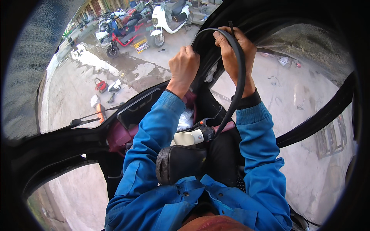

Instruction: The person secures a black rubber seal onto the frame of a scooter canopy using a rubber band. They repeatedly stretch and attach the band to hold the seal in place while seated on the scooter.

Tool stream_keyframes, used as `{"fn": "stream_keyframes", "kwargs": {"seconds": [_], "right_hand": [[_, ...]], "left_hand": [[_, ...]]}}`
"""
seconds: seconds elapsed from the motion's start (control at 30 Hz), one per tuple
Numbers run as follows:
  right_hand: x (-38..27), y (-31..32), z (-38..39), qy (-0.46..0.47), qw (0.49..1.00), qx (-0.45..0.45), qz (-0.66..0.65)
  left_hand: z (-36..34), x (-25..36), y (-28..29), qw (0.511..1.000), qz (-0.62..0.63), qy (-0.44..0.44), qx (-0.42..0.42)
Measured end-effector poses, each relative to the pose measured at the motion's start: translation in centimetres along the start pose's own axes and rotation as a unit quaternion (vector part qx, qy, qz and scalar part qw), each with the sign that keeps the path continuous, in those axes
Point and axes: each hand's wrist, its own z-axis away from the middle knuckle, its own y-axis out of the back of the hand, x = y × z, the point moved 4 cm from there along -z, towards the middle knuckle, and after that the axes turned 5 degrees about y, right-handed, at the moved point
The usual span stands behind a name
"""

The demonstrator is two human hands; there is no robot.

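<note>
A long black rubber strip [239,69] arches above the vehicle's handlebar, one length hanging down toward the right grip. My right hand [237,48] is closed on it near the top of the bend, the thumb pressed along it. From there the strip curves over to the left and runs down beside my left hand [184,68]. That hand is a closed fist, back toward me, and appears to pinch the strip; its fingertips are hidden. Both hands are raised close to the black front frame [208,57] of the cab.
Below my arms are the handlebar's pink grip [226,127], a cream housing [188,137] and a black pouch [181,163]. A dark red dashboard panel [121,134] lies left. Outside stand a white scooter [169,19] and a red one [125,38]; loose parts lie on the ground.
</note>
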Motion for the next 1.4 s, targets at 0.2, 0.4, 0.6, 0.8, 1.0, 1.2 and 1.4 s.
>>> {"fn": "stream_keyframes", "kwargs": {"seconds": [0.2,0.4,0.6,0.8,1.0,1.2,1.4], "right_hand": [[-0.4,0.3,-0.2,-0.029,0.999,-0.013,-0.009],[-0.8,0.2,-0.1,-0.050,0.997,-0.020,-0.051],[0.1,1.8,2.1,-0.158,0.977,-0.041,-0.137],[2.1,5.4,8.9,-0.382,0.864,-0.005,-0.329],[0.1,7.7,17.6,-0.347,0.888,-0.021,-0.303],[-0.3,7.5,25.5,-0.335,0.914,-0.133,-0.187],[-0.4,9.0,25.5,-0.353,0.919,-0.079,-0.154]], "left_hand": [[-1.3,0.9,4.1,0.993,0.074,-0.012,0.088],[-2.9,2.9,5.5,0.982,0.094,-0.103,0.130],[-3.4,3.1,5.5,0.989,0.079,-0.090,0.084],[-3.7,3.5,5.8,0.994,0.047,-0.080,0.062],[-3.9,3.5,5.2,0.995,0.045,-0.073,0.055],[-3.8,3.5,4.6,0.993,0.028,-0.096,0.061],[-3.8,3.7,3.5,0.993,0.043,-0.090,0.070]]}}
